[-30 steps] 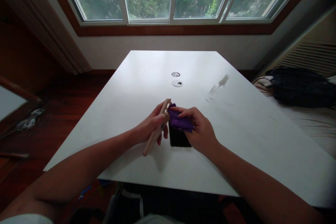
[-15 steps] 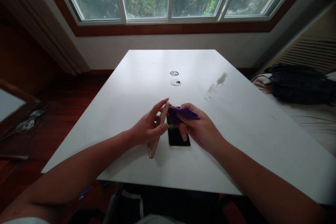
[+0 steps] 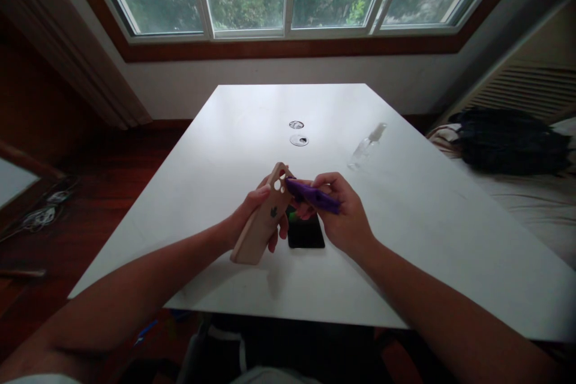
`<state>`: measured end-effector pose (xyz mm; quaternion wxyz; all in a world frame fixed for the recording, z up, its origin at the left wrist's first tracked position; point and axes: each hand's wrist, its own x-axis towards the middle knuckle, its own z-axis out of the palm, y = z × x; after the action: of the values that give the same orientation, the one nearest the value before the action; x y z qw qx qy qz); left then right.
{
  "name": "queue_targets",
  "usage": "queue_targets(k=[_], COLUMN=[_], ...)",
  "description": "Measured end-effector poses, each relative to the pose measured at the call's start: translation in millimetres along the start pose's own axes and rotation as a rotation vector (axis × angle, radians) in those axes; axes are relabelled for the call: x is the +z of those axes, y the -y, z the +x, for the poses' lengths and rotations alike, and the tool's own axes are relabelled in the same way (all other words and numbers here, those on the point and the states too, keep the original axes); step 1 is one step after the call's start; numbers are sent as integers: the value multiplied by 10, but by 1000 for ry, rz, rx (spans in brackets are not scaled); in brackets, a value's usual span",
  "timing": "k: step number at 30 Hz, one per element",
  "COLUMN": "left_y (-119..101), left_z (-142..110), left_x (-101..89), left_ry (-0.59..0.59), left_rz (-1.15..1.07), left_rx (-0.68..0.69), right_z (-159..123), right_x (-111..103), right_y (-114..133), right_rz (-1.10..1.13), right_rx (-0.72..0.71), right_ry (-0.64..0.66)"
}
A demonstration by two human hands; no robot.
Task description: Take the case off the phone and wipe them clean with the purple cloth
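Note:
My left hand is closed around a beige phone case, tilted above the table with its back and camera holes facing me. Between the fingers and thumb of my right hand is a folded purple cloth. The cloth's tip touches the case's upper edge beside the camera holes. Under the hands a black phone lies flat, its upper part covered by my right fingers and the cloth.
On the white table, two small round discs lie beyond my hands, the nearer disc and the farther disc. A clear spray bottle lies to the right. A dark bag rests on a bed at the right.
My left hand has turned the phone case from edge-on so its back now shows. The purple cloth has shifted with my right hand and stays at the case's upper edge.

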<state>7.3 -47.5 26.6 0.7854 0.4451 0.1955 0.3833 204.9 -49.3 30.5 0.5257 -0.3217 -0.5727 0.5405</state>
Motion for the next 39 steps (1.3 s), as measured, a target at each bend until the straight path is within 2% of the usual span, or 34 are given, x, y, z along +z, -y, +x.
queue_targets(k=[3,6,9,11,14,18,21,27,31,33,35,37,39], left_y=[-16,-14,-17,-17,-6,19,43,91,75,53,34,27,31], left_z=[24,27,18,11,-6,-42,-62,-67,-59,-45,-22,3,23], left_x=[-63,-125,-119,-81,-13,32,15,-53,-16,30,78,111,128], left_ry=[76,118,114,69,-55,-154,-183,-185,-186,-197,-175,-127,-84], left_rz=[-112,-130,-107,-70,63,269,391,514,490,385,239,120,44], left_rx=[-67,-108,-108,-74,11,69,128,226,229,160,81,24,-8], right_z=[-56,-70,-42,-25,-32,-55,-35,24,44,52,49,34,10], right_x=[-23,-76,-125,-134,-93,6,52,77,58,28,-9,-44,-72], right_y=[-11,-6,16,37,68,107,124,181,188,155,117,93,86], right_rz=[-139,-352,-571,-662,-619,-243,-30,232,288,230,107,-72,-265], right_rx=[-86,-175,-340,-383,-277,10,150,407,459,412,300,140,-64], right_ry=[45,130,231,271,249,163,143,121,122,105,47,0,12])
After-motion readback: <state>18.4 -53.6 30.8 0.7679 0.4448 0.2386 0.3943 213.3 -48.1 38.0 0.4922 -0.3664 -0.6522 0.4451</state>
